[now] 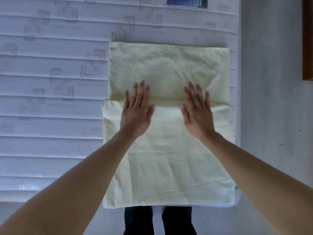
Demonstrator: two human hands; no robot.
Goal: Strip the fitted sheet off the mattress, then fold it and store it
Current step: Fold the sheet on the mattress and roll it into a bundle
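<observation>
Head view: pale yellow sheet (169, 150) is lying folded into a rectangle on the bare mattress (50, 107), toward its right near corner, with the near edge of the sheet reaching the near edge of the mattress. A horizontal fold line is running across the middle of the sheet, the far half lying on top of the near half. Left hand (137, 112) and right hand (197, 112) are both resting flat on that fold line, palms down, fingers straight and slightly spread, gripping nothing. Hands are sitting apart, left and right of centre. Dark trouser legs (140, 221) are showing at the near edge. Grey floor (271, 99) is lying to the right.
</observation>
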